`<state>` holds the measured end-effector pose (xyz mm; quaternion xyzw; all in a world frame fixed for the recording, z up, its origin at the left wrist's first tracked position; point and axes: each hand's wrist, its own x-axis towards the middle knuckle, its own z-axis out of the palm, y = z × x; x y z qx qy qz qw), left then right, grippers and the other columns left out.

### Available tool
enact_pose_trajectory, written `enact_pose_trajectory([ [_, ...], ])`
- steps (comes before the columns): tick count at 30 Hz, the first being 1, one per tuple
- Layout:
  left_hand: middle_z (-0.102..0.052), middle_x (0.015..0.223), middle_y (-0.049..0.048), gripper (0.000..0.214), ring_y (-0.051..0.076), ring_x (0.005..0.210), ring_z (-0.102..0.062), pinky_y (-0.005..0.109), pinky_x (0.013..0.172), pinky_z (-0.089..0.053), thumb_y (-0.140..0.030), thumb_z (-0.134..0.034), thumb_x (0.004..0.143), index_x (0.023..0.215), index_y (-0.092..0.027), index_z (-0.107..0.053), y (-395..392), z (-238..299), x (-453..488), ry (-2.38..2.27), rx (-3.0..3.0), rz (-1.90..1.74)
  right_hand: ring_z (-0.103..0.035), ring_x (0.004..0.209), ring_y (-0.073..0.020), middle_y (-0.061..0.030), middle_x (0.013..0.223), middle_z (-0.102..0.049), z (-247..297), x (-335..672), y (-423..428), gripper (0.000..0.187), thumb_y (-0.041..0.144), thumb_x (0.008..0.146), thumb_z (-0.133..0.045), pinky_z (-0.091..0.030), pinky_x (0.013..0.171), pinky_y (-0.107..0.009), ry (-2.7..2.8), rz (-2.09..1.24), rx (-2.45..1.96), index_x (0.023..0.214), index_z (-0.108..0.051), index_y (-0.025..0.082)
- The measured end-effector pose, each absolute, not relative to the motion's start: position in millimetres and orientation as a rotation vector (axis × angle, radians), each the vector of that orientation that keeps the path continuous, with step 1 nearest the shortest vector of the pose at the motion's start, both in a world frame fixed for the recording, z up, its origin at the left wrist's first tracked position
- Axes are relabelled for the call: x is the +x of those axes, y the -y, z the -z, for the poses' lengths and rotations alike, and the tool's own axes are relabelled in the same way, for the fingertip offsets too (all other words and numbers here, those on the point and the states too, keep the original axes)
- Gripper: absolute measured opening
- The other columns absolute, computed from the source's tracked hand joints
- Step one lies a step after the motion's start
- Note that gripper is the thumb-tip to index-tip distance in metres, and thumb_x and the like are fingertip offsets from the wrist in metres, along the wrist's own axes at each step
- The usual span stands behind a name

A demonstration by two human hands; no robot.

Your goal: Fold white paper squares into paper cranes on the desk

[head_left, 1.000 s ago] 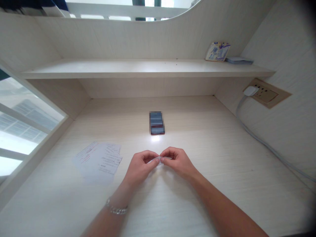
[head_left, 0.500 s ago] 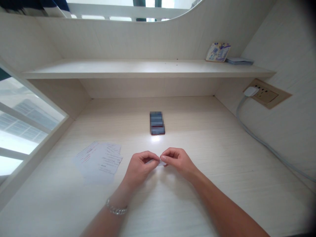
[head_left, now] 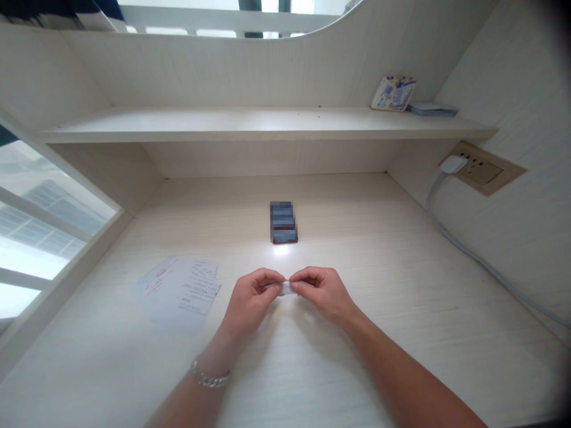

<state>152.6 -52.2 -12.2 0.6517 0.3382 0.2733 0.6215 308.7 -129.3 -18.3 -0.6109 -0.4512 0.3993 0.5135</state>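
Note:
Between my two hands is a small folded piece of white paper (head_left: 287, 288), mostly covered by fingers. My left hand (head_left: 254, 296) pinches its left end between thumb and fingers. The right end is pinched the same way by my right hand (head_left: 322, 291). Only a narrow white strip shows in the gap, just above the desk. To the left of my left hand lie several overlapping sheets of paper (head_left: 173, 297) with red and black writing.
A dark, pixelated phone-like object (head_left: 283, 222) lies beyond my hands on the pale desk (head_left: 339, 214). On the shelf (head_left: 214, 122) stand a printed packet (head_left: 392, 93) and a thin stack (head_left: 432, 109). A grey cable (head_left: 482, 261) runs from the wall socket (head_left: 484, 169) along the right side.
My left hand has shifted slightly left, so the fingertips are a little farther apart. More of the white paper shows between them. My right hand has barely moved.

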Motion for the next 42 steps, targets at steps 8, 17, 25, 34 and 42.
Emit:
enact_pose_trajectory([
  [8, -0.068, 0.09, 0.0079, 0.018, 0.02, 0.087, -0.064, 0.031, 0.078, -0.051, -0.017, -0.064, 0.071, 0.089, -0.015, -0.063, 53.6, 7.6, 153.7, -0.759, 1.433, -0.651, -0.064, 0.077, -0.0179, -0.0039, 0.082, -0.07, 16.1, 306.0, 131.2, 0.011, 0.021, 0.075, -0.06, -0.049, 0.071, -0.029, 1.139, -0.858, -1.492, 0.081, -0.069, 0.018],
  [17, -0.068, 0.08, 0.0049, 0.014, 0.016, 0.075, -0.064, 0.026, 0.07, -0.051, -0.022, -0.067, 0.07, 0.082, -0.015, -0.064, 54.5, 13.5, 154.5, -0.809, 1.531, -0.705, -0.063, 0.077, -0.0168, -0.003, 0.081, -0.069, 14.6, 305.0, 131.7, 0.011, 0.02, 0.077, -0.059, -0.047, 0.071, -0.028, 1.2, -0.868, -1.486, 0.082, -0.069, 0.019],
  [25, -0.064, 0.073, 0.0013, 0.01, 0.012, 0.069, -0.06, 0.021, 0.064, -0.048, -0.017, -0.068, 0.069, 0.076, -0.015, -0.06, 56.2, 12.0, 153.3, -0.8, 1.53, -0.714, -0.06, 0.075, -0.0161, -0.0031, 0.079, -0.067, 20.0, 305.2, 130.4, 0.007, 0.021, 0.075, -0.061, -0.046, 0.07, -0.028, 1.115, -0.988, -1.416, 0.078, -0.067, 0.018],
  [34, -0.064, 0.07, 0.0013, 0.017, 0.013, 0.067, -0.061, 0.023, 0.064, -0.048, -0.013, -0.068, 0.067, 0.08, -0.016, -0.056, 54.7, 16.5, 153.5, -0.796, 1.461, -0.642, -0.056, 0.069, -0.0138, -0.0003, 0.072, -0.061, 17.6, 301.2, 131.7, 0.024, 0.02, 0.075, -0.06, -0.044, 0.067, -0.027, 1.19, -0.992, -1.41, 0.099, -0.06, 0.019],
  [42, -0.068, 0.071, 0.004, 0.022, 0.014, 0.067, -0.062, 0.024, 0.064, -0.047, -0.015, -0.065, 0.071, 0.093, -0.014, -0.062, 53.0, 13.4, 151.1, -0.742, 1.391, -0.56, -0.053, 0.066, -0.0121, 0.0019, 0.069, -0.059, 18.7, 305.7, 131.6, 0.021, 0.014, 0.074, -0.059, -0.041, 0.062, -0.025, 1.113, -1.078, -1.336, 0.094, -0.057, 0.019],
])
